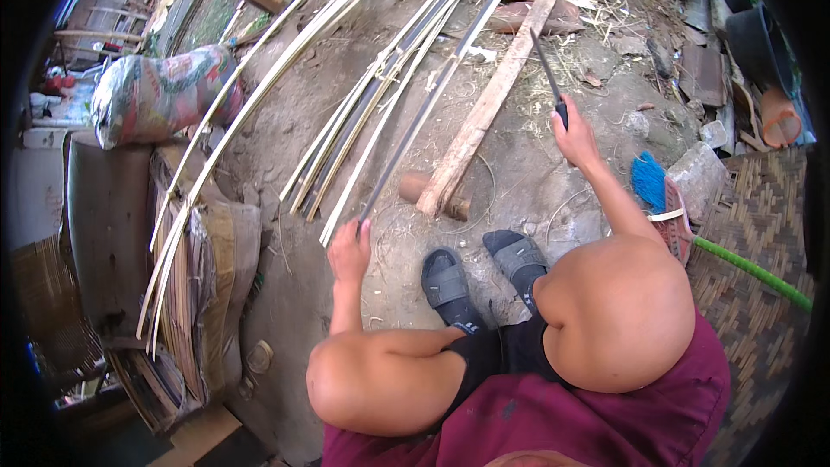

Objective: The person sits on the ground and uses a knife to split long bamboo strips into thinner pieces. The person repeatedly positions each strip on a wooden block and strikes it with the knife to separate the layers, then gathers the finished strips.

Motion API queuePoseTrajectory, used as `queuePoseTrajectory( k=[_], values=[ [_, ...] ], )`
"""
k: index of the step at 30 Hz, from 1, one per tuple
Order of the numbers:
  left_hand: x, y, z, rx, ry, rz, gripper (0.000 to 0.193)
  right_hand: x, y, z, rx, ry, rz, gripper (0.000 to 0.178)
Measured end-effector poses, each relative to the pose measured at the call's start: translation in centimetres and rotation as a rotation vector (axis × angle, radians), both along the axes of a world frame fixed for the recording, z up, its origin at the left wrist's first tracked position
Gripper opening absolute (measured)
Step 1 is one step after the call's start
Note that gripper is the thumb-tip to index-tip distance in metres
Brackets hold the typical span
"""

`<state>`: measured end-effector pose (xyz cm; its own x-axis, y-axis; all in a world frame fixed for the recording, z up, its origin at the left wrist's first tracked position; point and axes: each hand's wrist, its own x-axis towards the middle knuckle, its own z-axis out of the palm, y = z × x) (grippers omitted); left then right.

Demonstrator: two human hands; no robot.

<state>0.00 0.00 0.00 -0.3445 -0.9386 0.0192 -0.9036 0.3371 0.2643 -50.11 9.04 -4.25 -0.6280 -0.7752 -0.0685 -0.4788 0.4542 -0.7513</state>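
Observation:
My left hand (349, 251) is closed round the near end of a long dark bamboo strip (413, 136), which slants away to the upper right. In my right hand (575, 134) is the black handle of a knife (546, 67), its thin dark blade pointing away from me. The blade stands apart from the strip, by the far end of a rough wooden plank (488, 108). That plank's near end rests on a short round log (415, 188). Left of the held strip lies a bundle of pale and dark bamboo strips (367, 112).
Long pale strips (251, 134) lean over stacked boards (177, 294) and a stuffed plastic sack (164, 97) at left. On the right are a blue-bristled broom (648, 183), a stone (699, 180), a woven mat (752, 233) and a black bucket (761, 47). Shavings litter the ground.

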Motion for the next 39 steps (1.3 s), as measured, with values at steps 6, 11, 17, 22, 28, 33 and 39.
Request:
queuePoseTrajectory(
  k=[6,11,17,22,28,33,39],
  values=[
    [-0.1,-4.2,0.9,-0.086,-0.006,-0.01,0.025,6.0,3.6,-3.2,-0.077,-0.142,0.112,0.051],
    [-3.0,-4.3,4.8,-0.352,0.365,0.047,0.015,6.1,5.8,-6.6,-0.065,-0.312,0.041,0.049],
    [-1.9,-3.1,2.9,0.206,0.452,0.236,0.02,4.9,5.4,-5.5,-0.133,-0.771,-0.242,0.038],
    [-3.6,-2.0,-0.3,0.383,0.339,-0.042,0.026,5.9,5.4,-4.4,-0.252,-0.898,-0.291,0.025],
    [-8.6,0.4,-2.9,0.774,0.431,0.034,0.03,10.8,5.7,-0.9,-0.251,-1.043,-0.043,0.034],
    [-10.9,-2.0,-2.2,0.797,0.312,-0.16,0.034,14.8,6.6,2.0,0.045,-1.342,0.258,0.034],
    [-15.3,-9.6,6.9,0.265,-0.376,-0.698,0.03,16.9,8.6,-1.4,0.239,-1.542,0.184,0.031]
  ],
)
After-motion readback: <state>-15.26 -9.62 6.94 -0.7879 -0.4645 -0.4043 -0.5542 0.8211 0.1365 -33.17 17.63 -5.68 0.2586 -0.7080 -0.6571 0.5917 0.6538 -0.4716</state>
